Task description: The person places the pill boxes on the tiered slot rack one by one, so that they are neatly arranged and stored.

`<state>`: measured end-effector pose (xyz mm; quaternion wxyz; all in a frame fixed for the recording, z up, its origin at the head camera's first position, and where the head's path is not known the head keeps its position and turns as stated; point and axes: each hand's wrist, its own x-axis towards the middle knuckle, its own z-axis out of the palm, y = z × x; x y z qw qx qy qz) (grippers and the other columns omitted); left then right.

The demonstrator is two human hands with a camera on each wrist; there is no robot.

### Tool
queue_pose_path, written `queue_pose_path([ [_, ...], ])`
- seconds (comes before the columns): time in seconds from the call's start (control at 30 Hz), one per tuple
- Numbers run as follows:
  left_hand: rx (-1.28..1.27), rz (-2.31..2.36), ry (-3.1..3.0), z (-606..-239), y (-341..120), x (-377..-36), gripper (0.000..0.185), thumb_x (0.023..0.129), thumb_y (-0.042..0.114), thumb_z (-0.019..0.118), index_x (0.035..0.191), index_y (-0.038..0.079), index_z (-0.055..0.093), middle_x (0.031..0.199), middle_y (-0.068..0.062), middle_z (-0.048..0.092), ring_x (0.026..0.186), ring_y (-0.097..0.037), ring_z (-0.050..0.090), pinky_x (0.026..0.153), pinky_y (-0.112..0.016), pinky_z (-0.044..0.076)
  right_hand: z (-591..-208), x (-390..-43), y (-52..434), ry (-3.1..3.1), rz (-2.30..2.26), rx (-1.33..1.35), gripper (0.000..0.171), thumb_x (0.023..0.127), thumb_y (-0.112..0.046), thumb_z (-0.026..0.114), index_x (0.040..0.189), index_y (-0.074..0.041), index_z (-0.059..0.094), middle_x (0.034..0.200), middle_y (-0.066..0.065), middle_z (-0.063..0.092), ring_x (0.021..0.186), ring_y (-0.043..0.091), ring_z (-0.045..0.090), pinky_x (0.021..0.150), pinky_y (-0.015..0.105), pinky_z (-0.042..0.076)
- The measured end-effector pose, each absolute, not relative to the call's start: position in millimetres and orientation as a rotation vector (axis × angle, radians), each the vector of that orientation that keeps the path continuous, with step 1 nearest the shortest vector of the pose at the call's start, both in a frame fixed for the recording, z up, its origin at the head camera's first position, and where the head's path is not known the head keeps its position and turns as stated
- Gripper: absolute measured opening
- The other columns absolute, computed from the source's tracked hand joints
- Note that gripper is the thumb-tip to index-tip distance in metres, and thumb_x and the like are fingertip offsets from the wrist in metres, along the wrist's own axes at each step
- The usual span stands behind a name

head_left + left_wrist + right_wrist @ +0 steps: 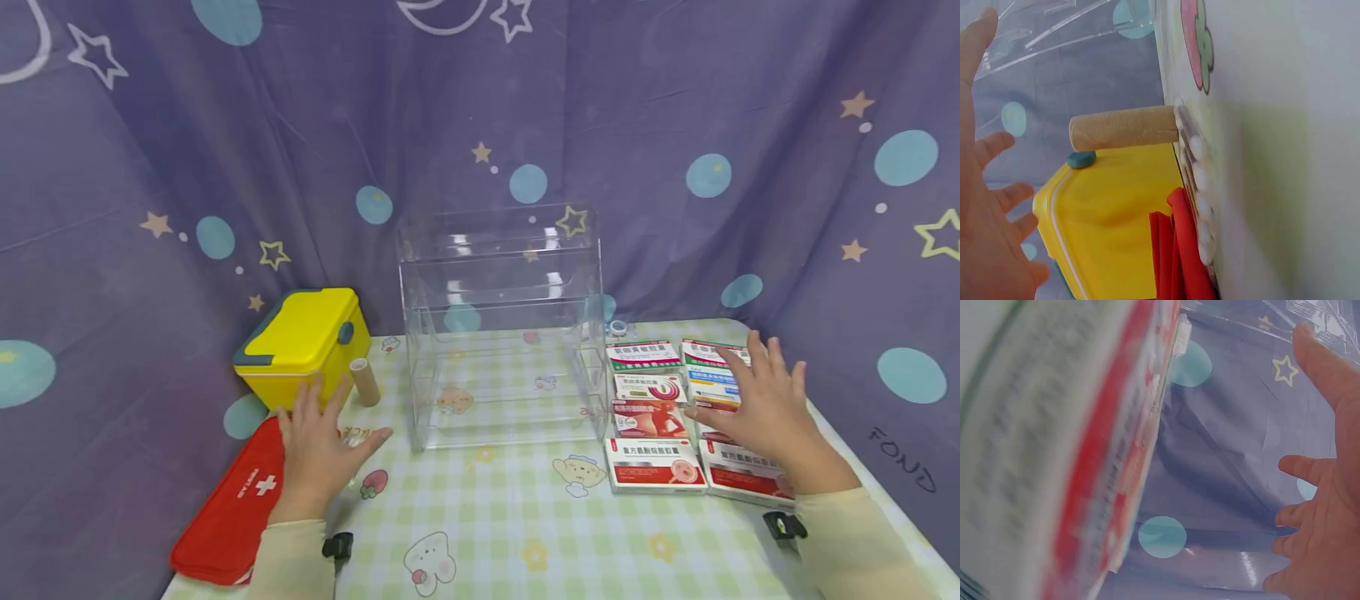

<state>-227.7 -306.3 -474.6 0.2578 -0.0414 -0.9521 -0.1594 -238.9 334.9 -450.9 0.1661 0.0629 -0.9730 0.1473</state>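
Observation:
My left hand [318,454] hovers with spread fingers over the left side of the table, holding nothing. Close by it lies a red first aid pouch [232,508] with a white cross. Behind stand a yellow box [300,333] with a lid and an upright cardboard tube [365,383]. In the left wrist view, cotton swabs [1202,181] lie by the tube's foot. On the right, my right hand [776,417] is held over two columns of medicine boxes [654,467], fingers apart and nothing in them. It partly hides the right column.
A clear acrylic tiered rack [510,442] stands mid-table between the hands. Behind the medicine boxes sits a small roll of tape [617,328]. The checkered tablecloth [600,550] covers the table, and a purple curtain [637,100] hangs right behind it.

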Motion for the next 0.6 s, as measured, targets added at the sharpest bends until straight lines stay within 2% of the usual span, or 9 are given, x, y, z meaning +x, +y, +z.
queue_pose_path([
  [0.1, -0.164, -0.523, -2.596, -473, -301, -228, 0.106, 0.078, 0.068, 0.082, 0.161, 0.016, 0.041, 0.166, -0.023, 0.030, 0.151, -0.047, 0.023, 0.120, -0.072, 0.008, -444, -246, 343, -2.779, 0.414, 0.202, 0.118, 0.077, -0.070, 0.081, 0.161, -0.003, 0.031, 0.168, 0.034, -0.003, 0.154, 0.052, -0.014, 0.112, 0.076, -0.015],
  [0.23, -0.178, -0.679, -2.660, -474, -294, -227, 0.103, 0.081, 0.066, 0.081, 0.162, 0.017, 0.041, 0.164, -0.019, 0.034, 0.147, -0.044, 0.031, 0.113, -0.072, 0.029, -438, -262, 356, -2.830, 0.438, 0.239, 0.116, 0.080, -0.065, 0.082, 0.161, 0.000, 0.029, 0.166, 0.038, 0.003, 0.152, 0.059, -0.002, 0.111, 0.082, 0.003],
  [0.33, -0.195, -0.835, -2.701, -478, -289, -227, 0.094, 0.085, 0.060, 0.081, 0.160, 0.018, 0.043, 0.162, -0.015, 0.039, 0.146, -0.040, 0.035, 0.111, -0.069, 0.034, -435, -276, 366, -2.891, 0.512, 0.248, 0.114, 0.082, -0.063, 0.081, 0.161, 0.000, 0.027, 0.166, 0.039, 0.006, 0.148, 0.065, 0.009, 0.104, 0.086, 0.014],
  [0.4, -0.232, -0.959, -2.699, -480, -286, -228, 0.086, 0.090, 0.050, 0.082, 0.158, 0.015, 0.044, 0.160, -0.015, 0.042, 0.145, -0.040, 0.038, 0.111, -0.067, 0.037, -435, -285, 373, -2.931, 0.586, 0.231, 0.114, 0.085, -0.062, 0.080, 0.163, 0.000, 0.024, 0.165, 0.039, 0.006, 0.145, 0.067, 0.012, 0.101, 0.087, 0.016],
  [0.6, -0.340, -1.325, -2.620, -489, -275, -233, 0.067, 0.096, 0.020, 0.080, 0.153, 0.007, 0.049, 0.156, -0.019, 0.049, 0.136, -0.046, 0.051, 0.106, -0.062, 0.045, -439, -313, 397, -2.941, 0.773, 0.223, 0.105, 0.092, -0.052, 0.078, 0.159, 0.009, 0.024, 0.157, 0.045, 0.020, 0.140, 0.068, 0.021, 0.105, 0.082, 0.023],
])
